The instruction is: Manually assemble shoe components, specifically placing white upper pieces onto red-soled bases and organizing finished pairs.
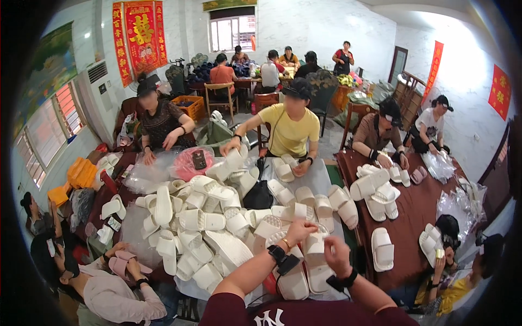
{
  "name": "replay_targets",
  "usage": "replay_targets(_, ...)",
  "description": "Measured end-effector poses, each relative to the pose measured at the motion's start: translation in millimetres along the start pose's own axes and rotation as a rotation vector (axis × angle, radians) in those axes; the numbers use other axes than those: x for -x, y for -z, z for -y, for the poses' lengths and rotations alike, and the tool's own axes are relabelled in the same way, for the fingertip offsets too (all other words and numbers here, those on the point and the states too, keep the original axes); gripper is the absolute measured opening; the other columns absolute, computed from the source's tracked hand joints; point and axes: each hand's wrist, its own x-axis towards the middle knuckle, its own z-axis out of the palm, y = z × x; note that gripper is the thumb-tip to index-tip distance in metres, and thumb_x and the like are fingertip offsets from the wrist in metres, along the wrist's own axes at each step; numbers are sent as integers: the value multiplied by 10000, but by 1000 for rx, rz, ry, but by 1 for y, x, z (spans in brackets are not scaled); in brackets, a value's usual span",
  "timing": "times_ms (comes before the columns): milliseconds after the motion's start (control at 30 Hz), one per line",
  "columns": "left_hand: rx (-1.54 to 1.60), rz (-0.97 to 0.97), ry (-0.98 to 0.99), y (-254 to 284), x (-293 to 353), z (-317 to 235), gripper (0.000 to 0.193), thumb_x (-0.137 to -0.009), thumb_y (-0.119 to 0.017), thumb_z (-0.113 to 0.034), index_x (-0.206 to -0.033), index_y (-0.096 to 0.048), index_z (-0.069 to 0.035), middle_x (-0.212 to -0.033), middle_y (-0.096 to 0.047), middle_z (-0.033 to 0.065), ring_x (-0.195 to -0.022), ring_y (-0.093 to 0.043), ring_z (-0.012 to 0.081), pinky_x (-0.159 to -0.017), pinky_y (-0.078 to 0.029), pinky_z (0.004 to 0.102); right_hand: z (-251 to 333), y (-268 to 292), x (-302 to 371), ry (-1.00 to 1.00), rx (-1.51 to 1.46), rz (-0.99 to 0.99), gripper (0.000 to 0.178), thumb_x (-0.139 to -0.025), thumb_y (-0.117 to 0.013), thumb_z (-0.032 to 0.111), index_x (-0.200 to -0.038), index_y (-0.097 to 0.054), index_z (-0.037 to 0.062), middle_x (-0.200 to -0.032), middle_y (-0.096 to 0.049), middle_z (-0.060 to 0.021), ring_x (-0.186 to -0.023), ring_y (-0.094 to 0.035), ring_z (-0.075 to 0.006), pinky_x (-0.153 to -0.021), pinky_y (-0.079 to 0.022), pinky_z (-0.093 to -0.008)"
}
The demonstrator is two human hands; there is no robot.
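Cream-coloured slide slippers lie in front of me at the table's near edge. My left hand (300, 232) hovers over the strap of one slipper (315, 247), its fingers drawn together in a pinch. Whatever sits between those fingertips is too small to make out. To the right of the same slipper my right hand (337, 254) is raised with its fingers curled, and its grip is hidden. Another slipper (292, 285) lies beneath my left wrist. A big loose heap of matching slippers (204, 220) spreads to the left of my hands.
A black item (258, 195) lies behind the heap, near a pink bundle in clear plastic (190, 161). Across the table a person in yellow (293, 127) handles slippers. On the right stands a brown-covered table (399, 252) with more slippers. Other people sit on both sides.
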Motion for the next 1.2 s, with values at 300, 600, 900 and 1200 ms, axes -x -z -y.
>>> replay_targets(300,390,-136,-32,5,37,-35,160,-855,-661,-91,-968,-698,17,-898,-691,42,-824,-615,94,-758,-474,217,-53,-63,-30,-374,-604,298,292,-873,-550,20,-1162,-541,-18,-1033,-656,-119,-963,-621,-156,-813,-488,-275)
replay_targets(600,265,-263,-85,5,35,-7,200,-951,-529,-230,-1014,-598,-53,-769,-581,-33,-659,-522,57,-613,-425,191,-33,-67,-32,-671,-663,192,114,-882,-584,38,-978,-613,-16,-830,-655,-40,-730,-604,-88,-654,-488,-229)
replay_targets(900,398,-255,98,9,47,-40,203,-940,-466,-211,-939,-597,-57,-646,-453,-53,-523,-366,29,-456,-279,194,-34,-64,-29,-611,-521,126,115,-873,-611,70,-932,-656,-18,-768,-654,-28,-677,-598,-80,-606,-486,-228)
replay_targets(1200,479,-273,79,7,47,-45,206,-938,-528,-159,-1061,-637,-36,-671,-493,-77,-511,-366,1,-448,-258,155,-40,-72,-24,-565,-503,46,156,-841,-638,89,-956,-685,-6,-748,-661,-34,-650,-571,-68,-594,-464,-231)
